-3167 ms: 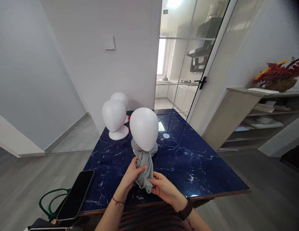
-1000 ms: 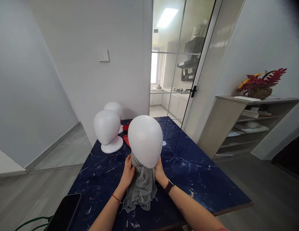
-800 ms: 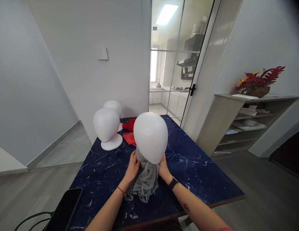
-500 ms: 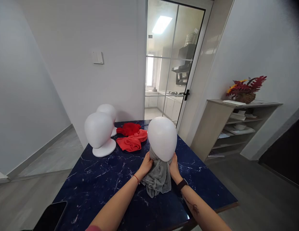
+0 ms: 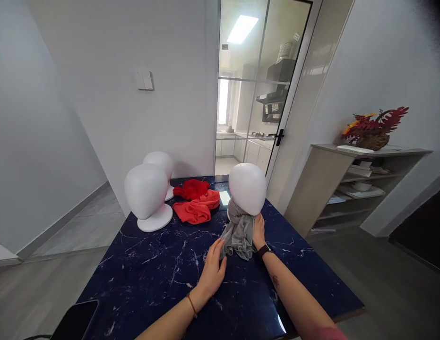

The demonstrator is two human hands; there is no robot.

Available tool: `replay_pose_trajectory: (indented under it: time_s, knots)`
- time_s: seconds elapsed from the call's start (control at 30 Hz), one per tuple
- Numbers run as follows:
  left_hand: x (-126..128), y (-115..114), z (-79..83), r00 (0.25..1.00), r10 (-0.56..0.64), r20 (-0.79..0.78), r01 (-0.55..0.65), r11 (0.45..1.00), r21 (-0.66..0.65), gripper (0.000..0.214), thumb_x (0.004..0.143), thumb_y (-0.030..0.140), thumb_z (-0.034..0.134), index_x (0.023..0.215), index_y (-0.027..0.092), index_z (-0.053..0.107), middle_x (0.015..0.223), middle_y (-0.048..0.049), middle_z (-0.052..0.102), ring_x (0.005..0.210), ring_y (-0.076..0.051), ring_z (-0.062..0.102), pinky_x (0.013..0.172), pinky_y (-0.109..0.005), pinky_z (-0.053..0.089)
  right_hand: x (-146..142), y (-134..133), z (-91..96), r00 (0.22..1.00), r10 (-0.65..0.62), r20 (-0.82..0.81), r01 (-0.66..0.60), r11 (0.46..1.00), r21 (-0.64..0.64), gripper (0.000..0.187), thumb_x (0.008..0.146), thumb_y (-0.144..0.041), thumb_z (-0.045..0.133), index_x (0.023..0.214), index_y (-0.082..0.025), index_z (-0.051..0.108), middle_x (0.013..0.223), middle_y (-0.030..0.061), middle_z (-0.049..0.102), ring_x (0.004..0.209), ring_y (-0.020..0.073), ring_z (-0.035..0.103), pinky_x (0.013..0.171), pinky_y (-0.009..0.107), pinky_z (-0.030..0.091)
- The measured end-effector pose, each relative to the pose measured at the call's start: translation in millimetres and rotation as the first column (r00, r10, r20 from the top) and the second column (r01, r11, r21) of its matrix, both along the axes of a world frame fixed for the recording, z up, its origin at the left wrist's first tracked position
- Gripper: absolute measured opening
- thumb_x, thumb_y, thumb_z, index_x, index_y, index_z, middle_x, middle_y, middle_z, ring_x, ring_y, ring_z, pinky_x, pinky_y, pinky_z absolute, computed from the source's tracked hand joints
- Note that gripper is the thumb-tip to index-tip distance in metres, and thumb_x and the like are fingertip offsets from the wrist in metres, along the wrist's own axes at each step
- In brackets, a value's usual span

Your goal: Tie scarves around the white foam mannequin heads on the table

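A white foam mannequin head [image 5: 247,186] stands on the right part of the dark blue marbled table [image 5: 163,283]. A grey scarf [image 5: 239,238] is wrapped round its neck, with loose folds hanging down in front. My right hand [image 5: 258,231] grips the scarf's right side just below the head, its fingertips partly hidden. Low to the left, my left hand [image 5: 213,269] has its fingers stretched out and apart, the tips by the scarf's lower left edge; it holds nothing.
Two more white foam heads, a front one [image 5: 146,191] and a rear one [image 5: 159,163], stand at the table's left. Between the heads lie a red cloth [image 5: 191,189] and a coral cloth [image 5: 196,208]. A phone [image 5: 75,321] is at the near left corner.
The head with the grey scarf has moved away from me and slightly right. My left hand has come off the scarf, back toward me, and opened; my right hand has stayed at the scarf.
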State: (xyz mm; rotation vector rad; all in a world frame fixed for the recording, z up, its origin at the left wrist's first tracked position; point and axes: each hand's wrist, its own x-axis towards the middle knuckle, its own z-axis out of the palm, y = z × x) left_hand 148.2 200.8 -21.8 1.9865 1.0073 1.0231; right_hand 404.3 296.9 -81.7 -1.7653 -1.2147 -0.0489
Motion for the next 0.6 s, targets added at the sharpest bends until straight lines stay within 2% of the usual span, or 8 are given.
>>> replay_pose_trajectory:
  time_s: [0.07, 0.13, 0.23, 0.33, 0.47, 0.6]
  knots:
    - [-11.8, -17.8, 2.8, 0.998, 0.064, -0.019, -0.063, 0.997, 0.037, 0.044, 0.089, 0.02, 0.04, 0.132, 0.026, 0.042, 0.14, -0.0079, 0.041, 0.132, -0.022, 0.035, 0.111, -0.051, 0.026, -5.2, -2.2, -3.0, 1.0, -0.016, -0.011, 0.016, 0.999, -0.049, 0.051, 0.086, -0.022, 0.021, 0.135, -0.01, 0.031, 0.138, 0.017, 0.039, 0.129, 0.024, 0.032, 0.106, 0.042, 0.03]
    - [-19.0, -31.2, 4.7, 0.997, 0.063, -0.042, -0.061, 0.997, 0.055, 0.043, 0.089, 0.018, 0.037, 0.131, 0.027, 0.042, 0.14, -0.0079, 0.04, 0.132, -0.022, 0.034, 0.111, -0.052, 0.026, -12.8, -4.4, -2.3, 0.998, -0.054, -0.017, 0.052, 0.993, -0.104, 0.053, 0.084, -0.017, 0.022, 0.137, -0.009, 0.029, 0.14, 0.0177, 0.036, 0.131, 0.0254, 0.031, 0.106, 0.043, 0.03]
    - [-20.1, -41.4, 5.8, 0.997, -0.02, -0.073, 0.023, 0.999, 0.037, 0.043, 0.089, 0.016, 0.036, 0.129, 0.027, 0.043, 0.138, -0.0076, 0.04, 0.131, -0.022, 0.035, 0.111, -0.051, 0.027, -24.1, -3.2, 6.4, 0.992, -0.127, 0.017, 0.128, 0.981, -0.148, 0.056, 0.084, -0.013, 0.022, 0.139, -0.008, 0.026, 0.141, 0.0188, 0.033, 0.132, 0.0267, 0.029, 0.106, 0.043, 0.031]
    - [-14.7, -42.2, 6.3, 0.994, -0.092, -0.054, 0.093, 0.996, 0.012, 0.045, 0.087, 0.013, 0.035, 0.129, 0.026, 0.044, 0.136, -0.008, 0.041, 0.129, -0.021, 0.037, 0.11, -0.048, 0.031, -29.4, 7.1, 21.6, 0.984, -0.161, 0.072, 0.17, 0.975, -0.142, 0.057, 0.084, -0.011, 0.017, 0.14, -0.006, 0.022, 0.141, 0.0198, 0.032, 0.131, 0.0275, 0.032, 0.105, 0.041, 0.032]
    - [-11.9, -38.6, 7.6, 0.994, -0.107, -0.014, 0.107, 0.994, -0.023, 0.046, 0.085, 0.011, 0.037, 0.128, 0.026, 0.045, 0.133, -0.0076, 0.044, 0.127, -0.021, 0.039, 0.109, -0.046, 0.033, -27.4, 37.2, 39.6, 0.977, -0.197, 0.076, 0.208, 0.962, -0.18, 0.058, 0.085, -0.011, 0.013, 0.142, -0.007, 0.021, 0.139, 0.0194, 0.032, 0.127, 0.0282, 0.036, 0.102, 0.038, 0.035]
    - [-14.5, -35.3, 6.6, 0.992, -0.122, -0.018, 0.122, 0.992, -0.011, 0.048, 0.084, 0.009, 0.038, 0.128, 0.026, 0.045, 0.133, -0.008, 0.045, 0.126, -0.021, 0.041, 0.109, -0.046, 0.034, -22.3, 83.1, 48.5, 0.973, -0.227, 0.038, 0.23, 0.954, -0.195, 0.06, 0.084, -0.011, 0.018, 0.144, -0.009, 0.019, 0.138, 0.0218, 0.033, 0.124, 0.0301, 0.039, 0.098, 0.041, 0.037]
